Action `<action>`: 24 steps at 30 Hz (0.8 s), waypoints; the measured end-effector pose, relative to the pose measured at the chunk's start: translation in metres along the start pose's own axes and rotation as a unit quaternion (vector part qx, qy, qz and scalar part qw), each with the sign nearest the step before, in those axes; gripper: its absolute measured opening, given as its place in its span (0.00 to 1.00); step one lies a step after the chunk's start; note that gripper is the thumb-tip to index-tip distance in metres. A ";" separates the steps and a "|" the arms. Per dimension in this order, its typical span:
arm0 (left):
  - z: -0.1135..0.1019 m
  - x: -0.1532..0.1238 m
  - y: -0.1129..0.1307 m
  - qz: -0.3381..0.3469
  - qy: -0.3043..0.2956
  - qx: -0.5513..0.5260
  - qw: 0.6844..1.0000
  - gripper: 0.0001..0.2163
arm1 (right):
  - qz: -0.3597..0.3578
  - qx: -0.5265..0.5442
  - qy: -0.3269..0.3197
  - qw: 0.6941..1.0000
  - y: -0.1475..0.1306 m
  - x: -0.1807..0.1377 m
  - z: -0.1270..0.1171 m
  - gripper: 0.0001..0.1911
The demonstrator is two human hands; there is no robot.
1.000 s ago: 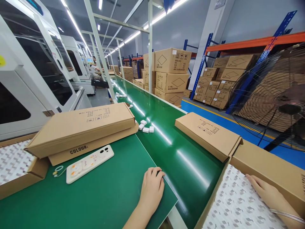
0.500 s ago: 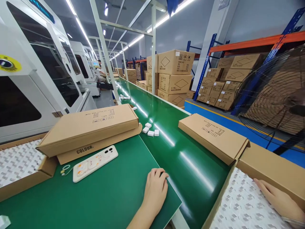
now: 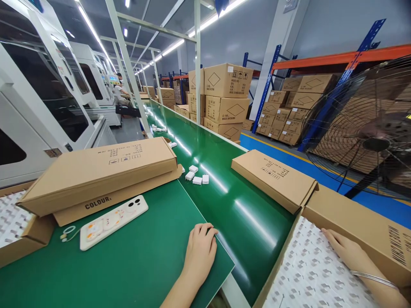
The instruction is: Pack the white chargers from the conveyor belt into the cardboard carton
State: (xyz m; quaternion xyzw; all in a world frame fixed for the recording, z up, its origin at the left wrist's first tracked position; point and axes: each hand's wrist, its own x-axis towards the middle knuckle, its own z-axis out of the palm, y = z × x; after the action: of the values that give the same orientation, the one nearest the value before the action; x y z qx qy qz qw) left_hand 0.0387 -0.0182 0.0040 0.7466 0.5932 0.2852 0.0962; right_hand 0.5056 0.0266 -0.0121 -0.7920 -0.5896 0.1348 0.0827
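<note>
My left hand (image 3: 199, 252) rests palm down on the green mat (image 3: 138, 261) at its right edge, fingers curled over the edge beside the conveyor belt (image 3: 244, 214). Nothing shows in it. My right hand (image 3: 345, 252) lies flat in an open cardboard box (image 3: 353, 222), its fingers stretched over a sheet of small white parts (image 3: 314, 273). A thin bracelet circles that wrist. Several small white chargers (image 3: 196, 175) sit on the belt ahead.
Two flat cardboard boxes (image 3: 96, 175) are stacked at the left, with a phone in a white case (image 3: 112, 221) in front. Another flat box (image 3: 272, 177) lies right of the belt. A large fan (image 3: 369, 132), stacked cartons (image 3: 226, 100) and a seated person (image 3: 120, 92) stand beyond.
The view has shifted slightly. My right hand has slid a little left and forward over the sheet of white parts. My left hand has stayed at the mat's edge.
</note>
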 end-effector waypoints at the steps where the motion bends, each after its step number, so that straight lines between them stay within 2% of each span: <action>1: 0.000 0.000 0.000 -0.001 -0.002 0.001 1.000 0.12 | 0.000 0.001 0.000 1.000 0.000 0.000 0.000 0.24; 10: -0.001 0.000 0.002 0.001 0.003 0.004 1.000 0.13 | 0.002 0.011 -0.005 1.000 0.001 -0.001 0.002 0.26; 15: -0.002 0.000 0.002 0.003 0.005 0.003 1.000 0.12 | 0.021 0.016 -0.008 1.000 0.000 -0.002 0.003 0.30; 19: -0.001 0.000 0.001 0.003 0.004 0.001 1.000 0.12 | 0.015 0.021 -0.006 1.000 0.000 -0.004 0.001 0.28; 24: -0.002 0.001 0.001 -0.003 0.001 -0.005 1.000 0.12 | 0.003 -0.054 0.015 0.998 -0.007 -0.010 -0.008 0.26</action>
State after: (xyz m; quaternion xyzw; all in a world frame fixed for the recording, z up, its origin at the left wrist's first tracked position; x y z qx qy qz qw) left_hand 0.0389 -0.0177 0.0065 0.7441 0.5941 0.2884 0.1007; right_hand 0.4992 0.0190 -0.0010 -0.7991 -0.5922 0.0914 0.0485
